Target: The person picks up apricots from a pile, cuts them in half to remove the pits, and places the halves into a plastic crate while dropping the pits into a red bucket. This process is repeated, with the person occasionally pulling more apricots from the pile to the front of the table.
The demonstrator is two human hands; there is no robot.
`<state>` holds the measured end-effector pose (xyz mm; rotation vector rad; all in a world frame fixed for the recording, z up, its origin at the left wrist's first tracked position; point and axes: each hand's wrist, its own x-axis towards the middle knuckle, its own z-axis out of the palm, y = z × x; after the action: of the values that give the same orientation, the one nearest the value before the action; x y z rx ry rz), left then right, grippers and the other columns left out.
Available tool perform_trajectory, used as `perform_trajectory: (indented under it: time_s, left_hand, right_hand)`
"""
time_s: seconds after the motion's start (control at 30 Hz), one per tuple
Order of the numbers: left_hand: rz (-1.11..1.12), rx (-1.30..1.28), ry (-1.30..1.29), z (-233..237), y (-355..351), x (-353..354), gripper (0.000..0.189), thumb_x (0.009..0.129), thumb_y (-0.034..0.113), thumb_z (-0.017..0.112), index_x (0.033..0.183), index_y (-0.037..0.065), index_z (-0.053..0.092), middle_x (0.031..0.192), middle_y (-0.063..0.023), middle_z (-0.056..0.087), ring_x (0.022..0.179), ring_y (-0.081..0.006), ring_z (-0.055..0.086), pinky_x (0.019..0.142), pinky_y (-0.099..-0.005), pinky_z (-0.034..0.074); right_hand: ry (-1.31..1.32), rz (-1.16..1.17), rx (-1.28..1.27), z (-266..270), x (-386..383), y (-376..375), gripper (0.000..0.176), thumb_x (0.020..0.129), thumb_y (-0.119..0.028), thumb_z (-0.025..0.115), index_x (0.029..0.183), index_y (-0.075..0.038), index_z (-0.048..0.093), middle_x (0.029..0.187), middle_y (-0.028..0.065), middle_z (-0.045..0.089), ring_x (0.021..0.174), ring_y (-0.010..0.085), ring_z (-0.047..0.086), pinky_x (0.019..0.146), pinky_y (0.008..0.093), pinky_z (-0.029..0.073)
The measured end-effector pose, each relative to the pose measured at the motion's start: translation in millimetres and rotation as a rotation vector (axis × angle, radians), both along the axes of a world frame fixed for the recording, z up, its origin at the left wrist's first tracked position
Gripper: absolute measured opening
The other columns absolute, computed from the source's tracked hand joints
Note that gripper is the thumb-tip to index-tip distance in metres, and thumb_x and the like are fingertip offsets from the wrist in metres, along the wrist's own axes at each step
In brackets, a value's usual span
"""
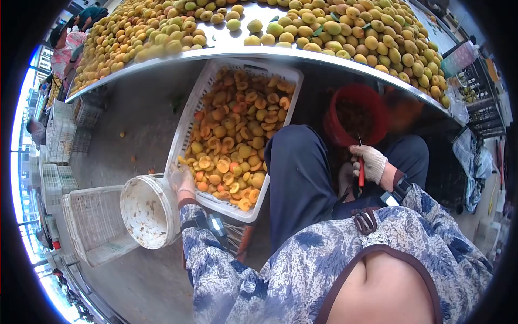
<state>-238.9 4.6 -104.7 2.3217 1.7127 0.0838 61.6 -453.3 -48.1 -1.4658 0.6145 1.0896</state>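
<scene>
My left hand (182, 179) is at the left rim of a white plastic crate (185, 116), its slightly blurred fingers apart and right beside the fruit. Halved apricots (237, 127) fill the crate, many with the cut side up and the pits gone; a yellow piece shows by my fingertips. Over my lap, my right hand (370, 163), in a pale knit glove, is closed around a red-handled tool (361, 175) with a thin pointed blade sticking up. Just beyond this hand stands a red bucket (333, 124) with brownish contents, probably pits.
Whole apricots (356, 32) lie heaped on a metal-edged table (237, 53) in front. At my left are a stained white bucket (129, 210) and a white basket (81, 229) on its side. Stacked crates (60, 129) and another person (67, 51) are farther left.
</scene>
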Motion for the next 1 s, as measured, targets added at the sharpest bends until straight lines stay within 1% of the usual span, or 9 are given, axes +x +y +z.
perform_trajectory:
  time_s: [0.1,0.17,0.27,0.53,0.73,0.8,0.93,0.97,1.0]
  left_hand:
    - [-0.084,0.004,0.108,-42,-7,-18,0.047,0.095,0.03,0.052,0.13,-0.002,0.054,0.133,-0.0219,0.057,0.127,-0.0341,0.05,0.11,-0.0408,0.036]
    - [-0.231,0.078,0.388,-50,-24,-16,0.049,0.093,0.036,0.05,0.13,0.005,0.058,0.133,-0.0166,0.058,0.129,-0.0281,0.049,0.11,-0.0379,0.034]
    - [-0.419,0.089,0.45,-40,-62,-21,0.051,0.092,0.039,0.049,0.129,0.006,0.059,0.13,-0.0139,0.061,0.125,-0.0255,0.053,0.108,-0.0383,0.034]
    - [-0.221,-0.034,0.31,-29,-95,-7,0.04,0.089,0.033,0.055,0.117,0.007,0.066,0.11,-0.0129,0.069,0.108,-0.0271,0.062,0.096,-0.0406,0.045]
    - [-0.288,0.112,0.159,-49,-90,-20,0.021,0.084,0.025,0.058,0.086,0.008,0.071,0.088,-0.0154,0.072,0.085,-0.034,0.069,0.076,-0.0434,0.053]
    - [-0.32,0.115,0.018,-91,-71,-37,0.018,0.084,0.022,0.059,0.079,0.007,0.069,0.086,-0.016,0.071,0.083,-0.033,0.069,0.074,-0.0419,0.053]
    - [-0.22,-0.007,0.149,-44,-90,-14,0.026,0.089,0.026,0.056,0.094,0.005,0.071,0.096,-0.0174,0.07,0.095,-0.0344,0.065,0.086,-0.0432,0.05]
    - [-0.234,0.024,0.169,-51,-86,-17,0.027,0.09,0.027,0.056,0.094,0.005,0.071,0.096,-0.0178,0.07,0.095,-0.0347,0.065,0.087,-0.0436,0.049]
    - [-0.245,0.056,0.193,-57,-84,-21,0.027,0.091,0.028,0.055,0.094,0.005,0.071,0.096,-0.0182,0.07,0.096,-0.035,0.064,0.087,-0.0441,0.049]
  right_hand:
    - [-0.001,-0.004,-0.012,2,-1,-2,0.008,0.093,-0.02,0.064,0.093,-0.015,0.057,0.069,0.0003,0.049,0.048,0.0136,0.045,0.045,0.0321,0.04]
    - [-0.004,-0.001,-0.017,1,-1,-2,0.008,0.092,-0.019,0.064,0.092,-0.015,0.057,0.069,0.0002,0.049,0.048,0.0136,0.045,0.045,0.0319,0.04]
    - [-0.008,0.032,-0.004,0,0,-3,0.008,0.092,-0.019,0.063,0.09,-0.016,0.056,0.069,-0.0004,0.049,0.048,0.0127,0.045,0.045,0.0316,0.04]
    - [-0.046,0.189,-0.067,-5,-3,-10,0.008,0.091,-0.022,0.064,0.093,-0.018,0.058,0.069,-0.0021,0.049,0.05,0.0109,0.046,0.046,0.0318,0.043]
    - [-0.084,0.115,0.022,0,0,-34,0.012,0.09,-0.022,0.065,0.099,-0.016,0.059,0.073,0.0,0.051,0.055,0.013,0.048,0.05,0.0342,0.046]
    - [-0.204,0.038,-0.065,14,2,-33,0.019,0.091,-0.02,0.062,0.108,-0.014,0.057,0.074,0.001,0.052,0.053,0.0121,0.049,0.046,0.0326,0.045]
    - [-0.582,0.023,-0.057,66,30,-19,0.03,0.093,-0.019,0.058,0.122,-0.011,0.057,0.075,0.0003,0.052,0.051,0.0095,0.047,0.043,0.026,0.042]
    - [-0.714,0.098,-0.09,81,39,-14,0.033,0.092,-0.02,0.058,0.122,-0.008,0.058,0.078,0.0058,0.059,0.055,0.0186,0.056,0.05,0.0344,0.049]
    - [-0.727,0.107,-0.101,81,54,-12,0.033,0.092,-0.02,0.058,0.122,-0.008,0.058,0.078,0.0058,0.059,0.055,0.0186,0.056,0.05,0.0344,0.049]
